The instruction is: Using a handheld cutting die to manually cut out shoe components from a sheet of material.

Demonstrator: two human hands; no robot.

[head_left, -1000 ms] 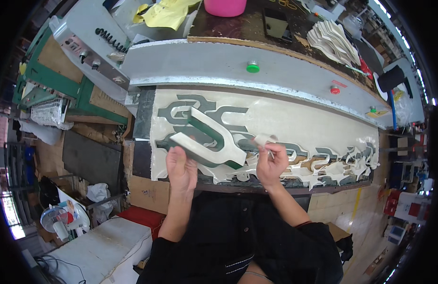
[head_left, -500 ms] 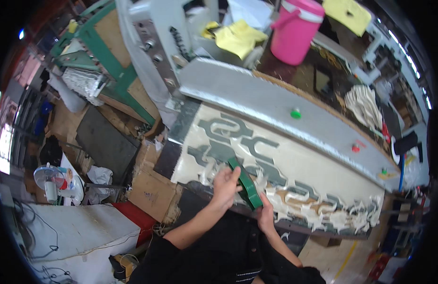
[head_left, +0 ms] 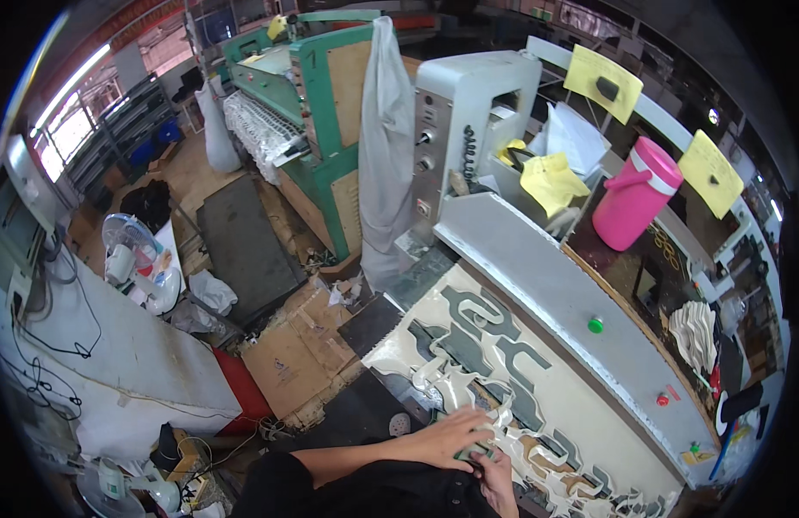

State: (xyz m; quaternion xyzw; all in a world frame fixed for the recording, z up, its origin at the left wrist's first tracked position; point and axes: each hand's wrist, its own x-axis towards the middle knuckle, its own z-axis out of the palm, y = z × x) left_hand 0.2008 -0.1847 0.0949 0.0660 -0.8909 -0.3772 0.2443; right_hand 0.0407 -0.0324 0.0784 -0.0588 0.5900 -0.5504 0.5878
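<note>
Low in the view, my left hand point(head_left: 448, 439) reaches across the front of my body, its fingers curved over a green cutting die point(head_left: 475, 450). My right hand point(head_left: 496, 473) grips the same die from the near right side, close to my shirt. Most of the die is hidden by my fingers. Just beyond lies a cream-coloured sheet point(head_left: 589, 388) with several curved shapes cut through it, showing the dark grey bed beneath. Torn, ragged scraps point(head_left: 456, 384) of the sheet curl up along its near edge.
A long grey press beam point(head_left: 537, 268) with a green button point(head_left: 596, 325) crosses behind the sheet. Beyond it stand a pink jug point(head_left: 637, 194) and a pile of white cloth point(head_left: 693, 335). A green machine point(head_left: 330, 129), flattened cardboard point(head_left: 287, 354) and a fan point(head_left: 128, 237) are at left.
My view has swung left and up, so the bench sits lower and farther right. The green die, earlier held out plainly between both hands, is now mostly covered by my left hand.
</note>
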